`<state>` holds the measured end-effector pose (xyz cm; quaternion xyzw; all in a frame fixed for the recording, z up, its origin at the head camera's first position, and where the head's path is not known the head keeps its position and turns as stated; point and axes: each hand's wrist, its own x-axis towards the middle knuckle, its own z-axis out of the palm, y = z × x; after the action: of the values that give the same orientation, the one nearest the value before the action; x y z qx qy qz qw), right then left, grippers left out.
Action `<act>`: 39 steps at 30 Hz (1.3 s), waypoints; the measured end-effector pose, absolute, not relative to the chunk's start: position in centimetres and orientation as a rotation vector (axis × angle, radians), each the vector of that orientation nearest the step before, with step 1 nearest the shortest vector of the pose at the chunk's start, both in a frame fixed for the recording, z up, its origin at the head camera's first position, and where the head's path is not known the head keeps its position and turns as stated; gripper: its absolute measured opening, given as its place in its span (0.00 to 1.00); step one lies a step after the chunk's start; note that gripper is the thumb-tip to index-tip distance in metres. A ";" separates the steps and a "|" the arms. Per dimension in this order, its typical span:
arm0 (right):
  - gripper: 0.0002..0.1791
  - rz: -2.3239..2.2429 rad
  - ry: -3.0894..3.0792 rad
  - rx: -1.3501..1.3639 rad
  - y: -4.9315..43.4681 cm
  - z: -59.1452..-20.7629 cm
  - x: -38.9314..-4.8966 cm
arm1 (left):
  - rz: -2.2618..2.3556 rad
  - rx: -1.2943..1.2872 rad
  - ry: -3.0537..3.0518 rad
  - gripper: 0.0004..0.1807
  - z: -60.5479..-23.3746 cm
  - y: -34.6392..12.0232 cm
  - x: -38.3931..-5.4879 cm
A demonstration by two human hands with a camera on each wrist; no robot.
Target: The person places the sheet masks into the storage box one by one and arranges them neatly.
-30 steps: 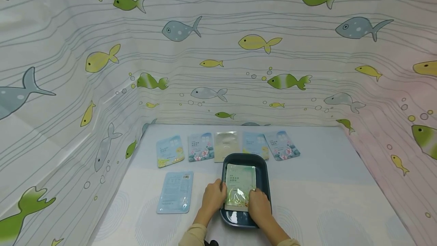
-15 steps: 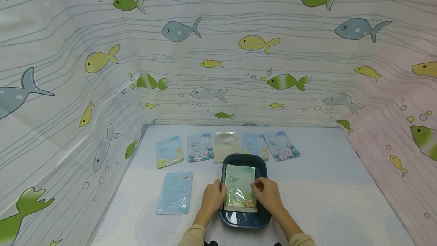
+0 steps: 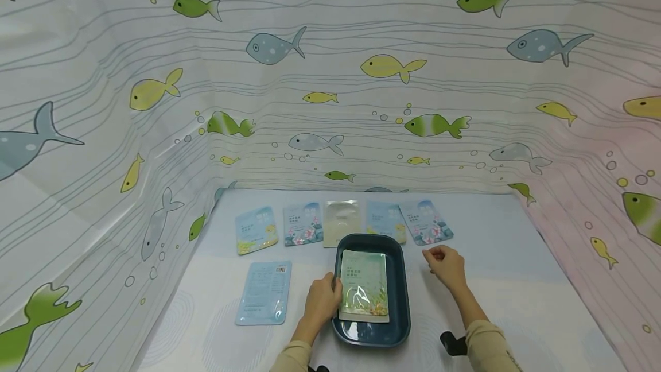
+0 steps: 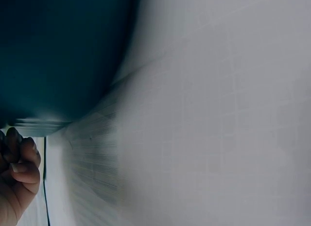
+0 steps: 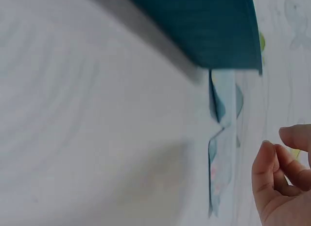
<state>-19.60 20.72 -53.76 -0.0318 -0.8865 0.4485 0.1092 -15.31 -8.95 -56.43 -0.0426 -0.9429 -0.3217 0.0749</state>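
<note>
A dark blue tray (image 3: 397,303) stands on the table in the head view. In it lies a green sachet (image 3: 364,283) with plant artwork, apparently on top of a pale packet whose edge shows below. My left hand (image 3: 321,300) holds the tray's left rim with curled fingers; in the left wrist view its fingertips meet the tray wall (image 4: 63,56). To the right of the tray, my right hand (image 3: 447,267) hovers near a flower-print sachet (image 3: 427,221). Its fingers are loosely bent, with a gap at the thumb and nothing held, as the right wrist view shows.
Along the back lie a blue-yellow sachet (image 3: 256,230), a flowered sachet (image 3: 303,224), a plain beige sachet (image 3: 342,223) and another blue sachet (image 3: 384,220), partly behind the tray. A blue packet (image 3: 264,293) lies on the left. Fish-print sheeting (image 3: 382,131) encloses the table.
My right hand has let go of the green sachet's right edge and moved right, out over the table. The left hand has stayed at the tray rim.
</note>
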 end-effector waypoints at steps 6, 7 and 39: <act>0.13 1.344 -2.609 -0.220 23.8 -54.6 -21.9 | -0.966 -0.127 -2.837 0.15 -56.4 -9.0 -15.3; 0.13 1.354 -2.604 -0.251 24.1 -54.8 -22.2 | -0.964 -0.129 -2.834 0.14 -56.4 -9.0 -15.3; 0.30 1.158 -2.790 -0.629 26.9 -57.2 -26.4 | -0.951 -0.116 -2.843 0.14 -56.6 -9.0 -15.4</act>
<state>-26.36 26.95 -57.22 -0.2039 -0.9039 0.3751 0.0281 -15.39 -8.96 -56.61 -0.0387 -0.9452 -0.3163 0.0708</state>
